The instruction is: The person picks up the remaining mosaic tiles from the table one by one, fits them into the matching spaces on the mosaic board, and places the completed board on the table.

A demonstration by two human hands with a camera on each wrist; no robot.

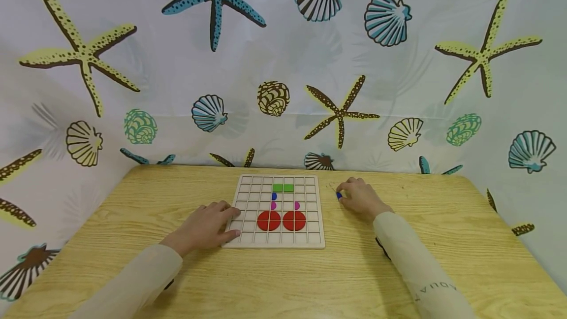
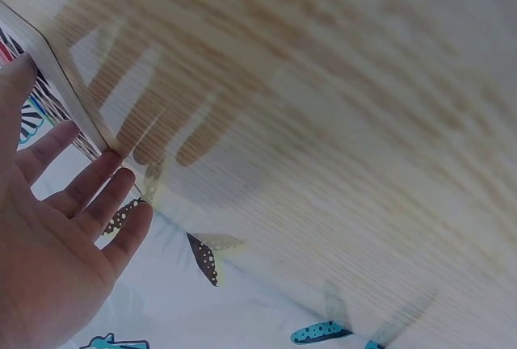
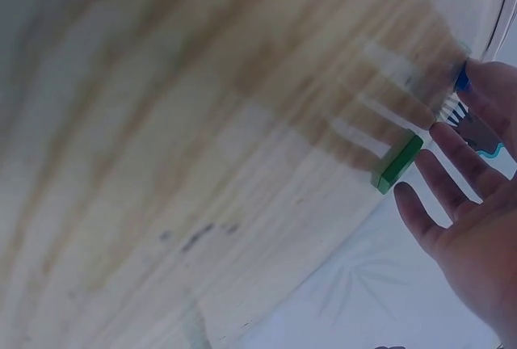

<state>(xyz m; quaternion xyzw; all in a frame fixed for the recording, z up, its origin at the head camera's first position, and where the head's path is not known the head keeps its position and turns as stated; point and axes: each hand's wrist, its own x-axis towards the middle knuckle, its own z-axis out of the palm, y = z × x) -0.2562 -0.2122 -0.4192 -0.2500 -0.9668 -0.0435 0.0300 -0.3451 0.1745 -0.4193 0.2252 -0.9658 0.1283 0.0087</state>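
Note:
A white gridded board (image 1: 305,239) lies flat on the table. My left hand (image 1: 208,225) rests on its left edge, fingers extended and thumb at the near left corner. On the grid sit green pieces (image 1: 283,188) in a row, a blue half-round piece (image 1: 274,196), two magenta half-round pieces (image 1: 273,206), and red pieces (image 1: 268,221) forming two discs. Right of the board, my right hand (image 1: 360,198) pinches a small blue piece (image 1: 338,195) between thumb and index finger. In the right wrist view, a green block (image 3: 398,161) lies close by the other fingertips; the head view hides it.
The wooden table (image 1: 274,279) reaches back to a white curtain (image 1: 248,68) printed with starfish and shells, which also hangs along both sides. Small dark marks (image 3: 198,237) show on the tabletop near the right hand.

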